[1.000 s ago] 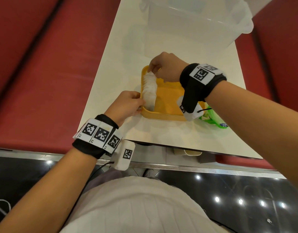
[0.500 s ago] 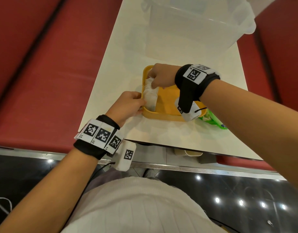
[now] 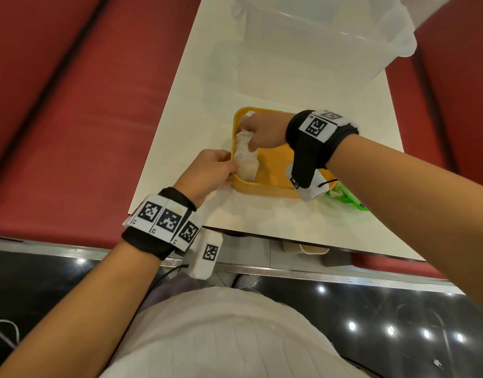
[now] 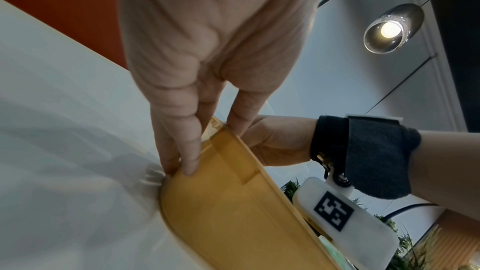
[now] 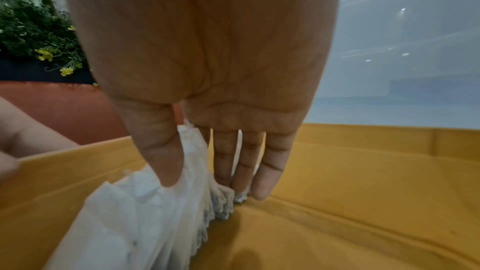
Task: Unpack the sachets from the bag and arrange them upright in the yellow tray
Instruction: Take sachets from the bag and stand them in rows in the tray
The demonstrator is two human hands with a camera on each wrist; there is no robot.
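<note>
Since half a second ago the right hand [image 3: 262,133] has dropped lower into the tray, so it's now pushed right down onto the far end of the sachets instead of hovering over them.

Nearest me, the left hand [image 3: 210,173] sits at about 9 o'clock of the yellow tray [image 3: 265,188]. Its fingers are curled round the near-left corner, thumb over the rim, others against the outer wall, pinning the tray to the white table [image 3: 180,118].

Next out, the sachets [image 3: 244,156] stand packed on edge along the tray's left wall, and the row's long axis runs 6 to 12 o'clock, straight away from the person. In the wrist view the right hand's fingers [image 5: 267,169] point down and are fairly straight behind the stack, the thumb pressing the front face, so it's loosely pinching the bundle.

My guess: the next move is squaring up that row. The right hand is already on the far end, the left is closest to the near end.

Off at 3 o'clock a green bag [image 3: 346,197] pokes out behind the right wrist. Farthest back there's a clear plastic bin [image 3: 316,50].
</note>
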